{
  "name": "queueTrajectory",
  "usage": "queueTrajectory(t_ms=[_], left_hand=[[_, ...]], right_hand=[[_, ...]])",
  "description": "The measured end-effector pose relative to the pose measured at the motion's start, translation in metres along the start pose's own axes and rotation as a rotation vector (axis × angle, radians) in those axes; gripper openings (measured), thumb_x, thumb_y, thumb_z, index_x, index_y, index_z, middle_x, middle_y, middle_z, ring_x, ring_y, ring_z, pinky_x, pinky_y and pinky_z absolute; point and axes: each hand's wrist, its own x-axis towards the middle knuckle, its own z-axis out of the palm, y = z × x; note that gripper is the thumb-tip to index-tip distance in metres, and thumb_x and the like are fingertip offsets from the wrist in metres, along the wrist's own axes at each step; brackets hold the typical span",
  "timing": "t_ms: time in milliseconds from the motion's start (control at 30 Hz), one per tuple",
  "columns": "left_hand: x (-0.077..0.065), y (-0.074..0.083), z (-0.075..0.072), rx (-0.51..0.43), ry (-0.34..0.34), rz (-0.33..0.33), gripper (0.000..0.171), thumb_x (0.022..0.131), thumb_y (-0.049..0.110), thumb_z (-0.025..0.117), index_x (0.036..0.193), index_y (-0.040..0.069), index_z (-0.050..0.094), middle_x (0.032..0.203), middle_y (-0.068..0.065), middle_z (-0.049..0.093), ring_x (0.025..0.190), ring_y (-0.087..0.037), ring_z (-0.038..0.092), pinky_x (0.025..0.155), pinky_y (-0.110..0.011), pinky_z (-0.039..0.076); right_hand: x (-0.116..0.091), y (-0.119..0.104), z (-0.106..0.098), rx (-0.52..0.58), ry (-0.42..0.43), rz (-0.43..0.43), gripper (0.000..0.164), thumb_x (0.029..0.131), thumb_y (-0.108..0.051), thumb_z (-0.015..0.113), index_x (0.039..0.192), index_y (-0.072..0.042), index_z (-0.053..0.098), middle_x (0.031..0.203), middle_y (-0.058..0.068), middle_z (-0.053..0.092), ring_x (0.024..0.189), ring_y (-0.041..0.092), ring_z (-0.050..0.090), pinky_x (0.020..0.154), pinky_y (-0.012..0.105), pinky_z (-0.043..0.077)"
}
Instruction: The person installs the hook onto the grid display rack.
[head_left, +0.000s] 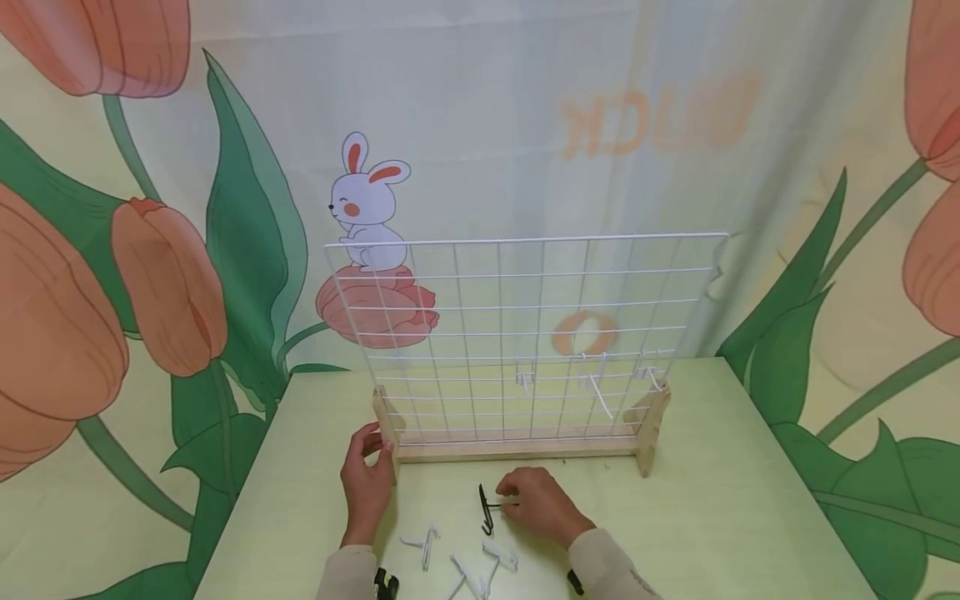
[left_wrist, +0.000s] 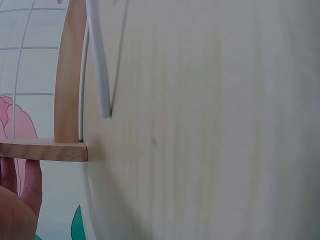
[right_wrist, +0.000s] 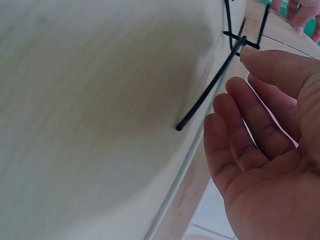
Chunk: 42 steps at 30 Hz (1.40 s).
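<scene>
My right hand [head_left: 543,507] is beside a black wire hook [head_left: 486,510] in front of the rack. In the right wrist view, the thumb tip overlaps the crossbar end of the black hook [right_wrist: 210,82], and the other fingers curve loosely below it. My left hand [head_left: 367,483] rests at the left wooden end piece [head_left: 386,433] of a white wire grid rack [head_left: 498,333]. In the left wrist view, its fingertips [left_wrist: 32,172] meet the outer side of that wood [left_wrist: 45,150]. Several white hooks [head_left: 427,546] lie near the table's front edge.
White hooks [head_left: 597,392] hang on the lower right of the grid. A wooden bar [head_left: 517,448] joins the rack's two end pieces. Behind the pale table [head_left: 720,500] hangs a curtain [head_left: 480,100] printed with tulips and a rabbit.
</scene>
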Motion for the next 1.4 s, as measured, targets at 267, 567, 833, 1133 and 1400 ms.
queueTrajectory(t_ms=[267, 567, 833, 1133, 1400], left_hand=[[0.0, 0.0, 0.0, 0.016, 0.006, 0.002, 0.041, 0.098, 0.001, 0.071, 0.136, 0.017, 0.064, 0.118, -0.009, 0.072, 0.108, -0.016, 0.065, 0.076, -0.015, 0.051], [-0.001, 0.0, 0.0, 0.034, 0.008, 0.01, 0.041, 0.099, 0.002, 0.072, 0.136, 0.017, 0.064, 0.118, -0.009, 0.072, 0.109, -0.017, 0.065, 0.075, -0.015, 0.051], [-0.001, -0.001, -0.001, 0.035, 0.004, 0.011, 0.041, 0.099, 0.002, 0.071, 0.137, 0.016, 0.063, 0.119, -0.009, 0.072, 0.11, -0.019, 0.065, 0.077, -0.016, 0.051], [0.0, 0.0, 0.0, 0.046, 0.004, 0.008, 0.041, 0.099, 0.003, 0.07, 0.137, 0.017, 0.063, 0.12, -0.009, 0.071, 0.112, -0.021, 0.066, 0.078, -0.015, 0.051], [-0.001, -0.001, 0.001, 0.06, 0.001, -0.015, 0.041, 0.101, 0.005, 0.069, 0.139, 0.019, 0.061, 0.122, -0.009, 0.07, 0.115, -0.023, 0.066, 0.079, -0.014, 0.05]], right_hand=[[-0.001, 0.003, 0.005, 0.026, -0.002, -0.026, 0.012, 0.089, -0.008, 0.083, 0.099, -0.014, 0.081, 0.096, -0.007, 0.076, 0.087, 0.001, 0.067, 0.08, 0.024, 0.058], [-0.002, 0.003, 0.007, 0.027, -0.013, -0.035, 0.013, 0.087, -0.006, 0.084, 0.096, -0.014, 0.081, 0.091, -0.007, 0.075, 0.081, -0.001, 0.063, 0.074, 0.023, 0.056], [-0.001, 0.005, 0.009, 0.001, -0.027, -0.046, 0.012, 0.088, -0.006, 0.083, 0.095, -0.015, 0.081, 0.087, -0.01, 0.071, 0.077, -0.004, 0.057, 0.072, 0.022, 0.053], [-0.001, 0.006, 0.01, 0.019, -0.047, -0.017, 0.011, 0.091, -0.007, 0.081, 0.096, -0.017, 0.082, 0.09, -0.007, 0.073, 0.08, -0.003, 0.058, 0.074, 0.023, 0.053], [-0.002, 0.005, 0.011, 0.023, -0.046, -0.018, 0.012, 0.092, -0.007, 0.08, 0.097, -0.017, 0.082, 0.091, -0.007, 0.073, 0.083, -0.001, 0.06, 0.075, 0.023, 0.054]])
